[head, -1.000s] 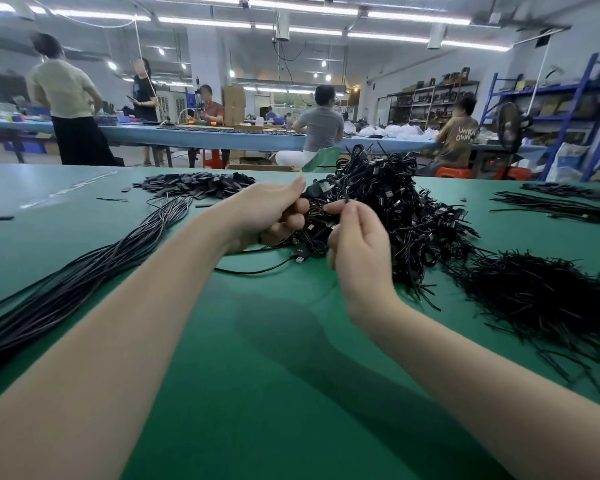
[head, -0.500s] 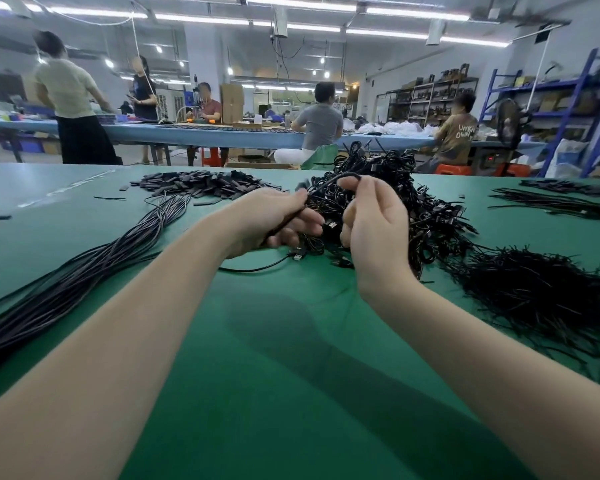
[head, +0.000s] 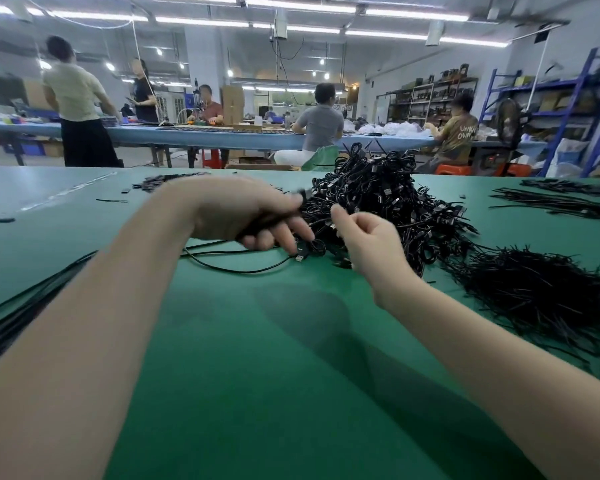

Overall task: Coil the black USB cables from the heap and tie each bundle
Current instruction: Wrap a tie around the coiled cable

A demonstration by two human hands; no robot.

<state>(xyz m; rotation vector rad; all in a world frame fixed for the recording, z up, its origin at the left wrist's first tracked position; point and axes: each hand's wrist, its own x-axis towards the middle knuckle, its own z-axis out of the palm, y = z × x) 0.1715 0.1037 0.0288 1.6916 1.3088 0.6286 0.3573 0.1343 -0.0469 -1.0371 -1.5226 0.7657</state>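
Here the left hand (head: 243, 216), blurred, has its fingers curled round a black cable (head: 236, 268) whose loose loop trails on the green table (head: 257, 375) just below those fingers, its plug lying by the fingertips. The right hand (head: 368, 244) has thumb and forefinger pressed together; whether they pinch anything cannot be told. Just beyond both sets of fingers rises the heap of cables (head: 388, 195). A pile of ties (head: 541, 292) lies right of the right hand.

The left hand (head: 243, 216) has swung down and now grips a cable bundle (head: 274, 220) low by the heap (head: 388, 199). The right hand (head: 368, 240) has dropped lower, fingers curled, no longer holding the loop up.
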